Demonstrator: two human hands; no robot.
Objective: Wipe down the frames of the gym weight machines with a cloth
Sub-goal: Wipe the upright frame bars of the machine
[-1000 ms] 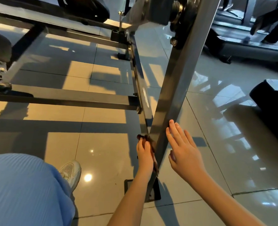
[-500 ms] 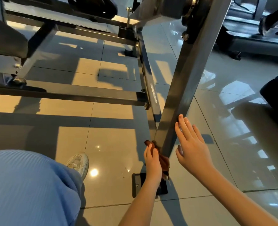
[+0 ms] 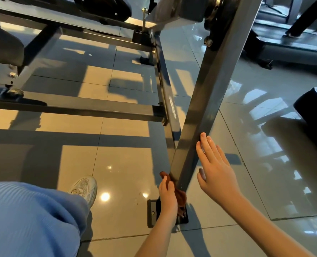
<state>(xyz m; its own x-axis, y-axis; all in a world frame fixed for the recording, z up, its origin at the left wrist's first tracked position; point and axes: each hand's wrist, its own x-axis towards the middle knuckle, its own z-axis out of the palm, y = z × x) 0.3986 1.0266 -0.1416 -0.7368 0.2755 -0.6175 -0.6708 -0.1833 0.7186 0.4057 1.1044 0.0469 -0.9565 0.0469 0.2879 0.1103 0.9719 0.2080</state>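
Grey steel is taking up most of what I'm seeing: a slanted post [image 3: 206,117] of the weight machine [image 3: 40,47] is running from the top right down to a black foot plate [image 3: 151,213], which is sitting flat on the glossy tiled floor [image 3: 120,175].

The person's left hand [image 3: 168,196] is gripping a brown cloth [image 3: 181,198], with the fingers folded over it. It is pressing the cloth against the left face of the post at its lowest end, just above the foot plate. A loose bit of the cloth is hanging below the hand, over the plate.

The right hand [image 3: 215,169] is lying open and holding nothing, fingers straight and close together. Its fingertips [image 3: 203,135] are touching the right edge of the post, higher up than the cloth.

Just behind the post, a horizontal crossbar [image 3: 79,108] is meeting a long base rail [image 3: 165,86] of the same machine.

A bent knee in light blue trousers [image 3: 29,219] is filling the lower left corner, and a pale sneaker [image 3: 84,188] is resting on the tiles near the plate. A treadmill [image 3: 284,49] is standing well apart at the upper right, and a black padded block [image 3: 313,106] is sitting at the right edge.
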